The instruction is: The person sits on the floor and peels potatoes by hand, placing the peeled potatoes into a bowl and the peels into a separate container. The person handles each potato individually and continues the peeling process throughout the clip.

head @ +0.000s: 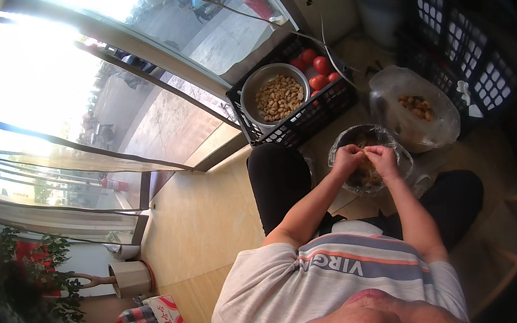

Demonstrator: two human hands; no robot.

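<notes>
My left hand (348, 158) and my right hand (381, 160) meet at the fingertips over a plastic-lined bin (332, 156). Between them they pinch something small and yellowish, too small to name surely. Brownish scraps (367, 178) lie inside the bin. Beyond the bin, to the right, an open clear plastic bag (386, 87) holds small orange-brown pieces (416, 107). Up and to the left, a metal bowl (247, 94) of pale peeled nuts or beans (279, 98) rests on a black plastic crate (285, 138) beside red tomatoes (318, 82).
Glass doors with dark frames (211, 156) stand at the left. A larger black crate (463, 46) and a grey bucket (380, 17) are at the upper right. A potted plant (130, 278) and a printed box (166, 316) stand at the lower left. A cable (330, 55) hangs by the tomatoes.
</notes>
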